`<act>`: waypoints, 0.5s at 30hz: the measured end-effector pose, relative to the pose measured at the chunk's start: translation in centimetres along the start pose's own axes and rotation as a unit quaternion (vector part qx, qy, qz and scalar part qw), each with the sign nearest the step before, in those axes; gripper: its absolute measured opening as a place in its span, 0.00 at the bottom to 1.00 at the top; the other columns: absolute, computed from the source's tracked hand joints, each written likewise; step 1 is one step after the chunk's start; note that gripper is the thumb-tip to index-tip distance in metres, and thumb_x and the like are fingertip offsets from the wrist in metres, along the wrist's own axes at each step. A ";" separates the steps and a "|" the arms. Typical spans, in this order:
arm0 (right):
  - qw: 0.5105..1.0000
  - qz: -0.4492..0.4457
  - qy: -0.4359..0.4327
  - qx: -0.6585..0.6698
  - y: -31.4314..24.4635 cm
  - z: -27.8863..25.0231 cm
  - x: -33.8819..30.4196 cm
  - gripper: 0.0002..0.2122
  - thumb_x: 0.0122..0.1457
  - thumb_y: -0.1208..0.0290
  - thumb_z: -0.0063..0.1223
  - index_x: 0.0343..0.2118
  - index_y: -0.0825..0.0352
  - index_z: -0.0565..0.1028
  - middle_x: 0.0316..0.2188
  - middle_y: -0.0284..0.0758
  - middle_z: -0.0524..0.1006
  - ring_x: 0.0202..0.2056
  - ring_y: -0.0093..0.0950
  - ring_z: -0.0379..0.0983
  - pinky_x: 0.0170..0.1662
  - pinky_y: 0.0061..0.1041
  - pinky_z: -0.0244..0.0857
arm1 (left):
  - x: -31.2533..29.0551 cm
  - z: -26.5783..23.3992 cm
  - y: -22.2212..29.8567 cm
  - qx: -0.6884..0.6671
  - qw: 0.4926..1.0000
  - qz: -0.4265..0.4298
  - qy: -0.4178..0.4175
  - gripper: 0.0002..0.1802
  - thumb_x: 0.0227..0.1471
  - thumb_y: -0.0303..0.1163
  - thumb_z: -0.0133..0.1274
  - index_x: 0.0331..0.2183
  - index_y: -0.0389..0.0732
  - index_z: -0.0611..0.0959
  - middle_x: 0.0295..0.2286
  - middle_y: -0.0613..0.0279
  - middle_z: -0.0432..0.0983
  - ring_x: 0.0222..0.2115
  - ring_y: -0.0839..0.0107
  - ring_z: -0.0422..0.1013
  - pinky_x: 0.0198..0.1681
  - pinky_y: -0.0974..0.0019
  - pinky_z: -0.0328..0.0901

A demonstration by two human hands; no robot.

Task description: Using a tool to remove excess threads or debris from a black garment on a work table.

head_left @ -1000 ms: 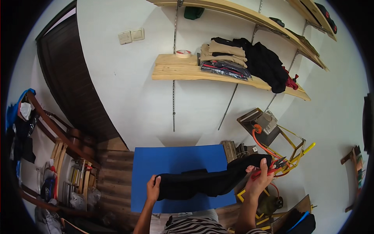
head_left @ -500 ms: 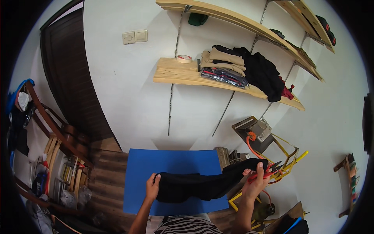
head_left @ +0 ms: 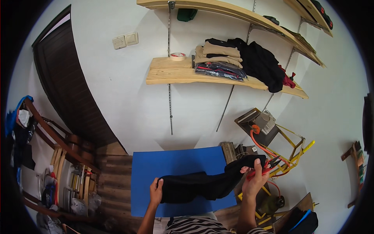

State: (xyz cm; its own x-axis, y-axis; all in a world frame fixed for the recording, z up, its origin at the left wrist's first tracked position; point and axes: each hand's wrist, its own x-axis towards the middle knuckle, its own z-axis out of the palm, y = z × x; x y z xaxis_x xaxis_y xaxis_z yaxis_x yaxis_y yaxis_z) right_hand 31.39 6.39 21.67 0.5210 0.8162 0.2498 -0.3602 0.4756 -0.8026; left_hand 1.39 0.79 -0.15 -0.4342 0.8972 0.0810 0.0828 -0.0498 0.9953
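Note:
A long piece of black cloth (head_left: pixel 202 186) hangs stretched between my two hands above a blue tabletop (head_left: pixel 152 163). Its left end is pinched in my left hand (head_left: pixel 156 191), thumb on top. My right hand (head_left: pixel 254 183) grips the raised right end, and red-handled scissors (head_left: pixel 266 170) sit in the same hand. Their dark blades point up and away to the right, clear of the cloth. Whether the cloth is a garment or a cut piece, I cannot tell.
Folded clothes (head_left: pixel 218 58) and a tape roll (head_left: pixel 177 56) lie on a wooden wall shelf (head_left: pixel 167 74). Right of the table are a yellow metal frame (head_left: pixel 296 156), an orange hose (head_left: pixel 261 144) and a green gas cylinder (head_left: pixel 272 204). A cluttered rack (head_left: pixel 58 138) stands at left.
The view has turned slightly, so the table and rack appear shifted right. Both hands keep their hold on the cloth, with the scissors still in my right hand.

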 end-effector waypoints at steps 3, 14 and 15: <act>1.000 0.013 0.001 0.005 0.6 -0.3 -0.5 0.17 0.58 0.72 0.54 0.46 0.70 0.62 0.20 0.31 0.68 0.15 0.28 0.69 0.20 0.27 0.67 | -0.4 -0.3 -0.4 0.000 1.000 -0.018 0.000 0.14 0.61 0.36 0.46 0.27 0.37 0.72 0.20 0.73 0.60 0.24 0.83 0.56 0.28 0.74 0.56; 0.998 0.043 -0.027 -0.039 1.3 -0.6 -1.5 0.11 0.58 0.71 0.55 0.36 0.67 0.64 0.22 0.33 0.68 0.16 0.28 0.71 0.19 0.25 0.69 | -1.2 -1.1 3.5 -0.029 0.999 0.017 0.009 0.16 0.60 0.34 0.48 0.22 0.38 0.69 0.19 0.77 0.56 0.23 0.85 0.52 0.24 0.76 0.50; 0.998 0.037 -0.046 -0.038 1.4 -0.5 -1.5 0.10 0.58 0.72 0.55 0.32 0.66 0.63 0.22 0.32 0.68 0.17 0.28 0.72 0.20 0.25 0.70 | -1.2 -1.3 4.3 -0.023 1.000 0.011 0.009 0.16 0.60 0.34 0.48 0.22 0.38 0.69 0.19 0.77 0.56 0.23 0.85 0.52 0.24 0.76 0.50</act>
State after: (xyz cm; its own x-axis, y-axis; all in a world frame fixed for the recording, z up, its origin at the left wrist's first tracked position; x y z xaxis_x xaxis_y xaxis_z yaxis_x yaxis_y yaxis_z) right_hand 30.47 5.64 19.85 0.4201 0.8766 0.2348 -0.3332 0.3896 -0.8586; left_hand 1.06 -1.09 4.15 -0.4492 0.8874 0.1037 0.0506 -0.0906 0.9946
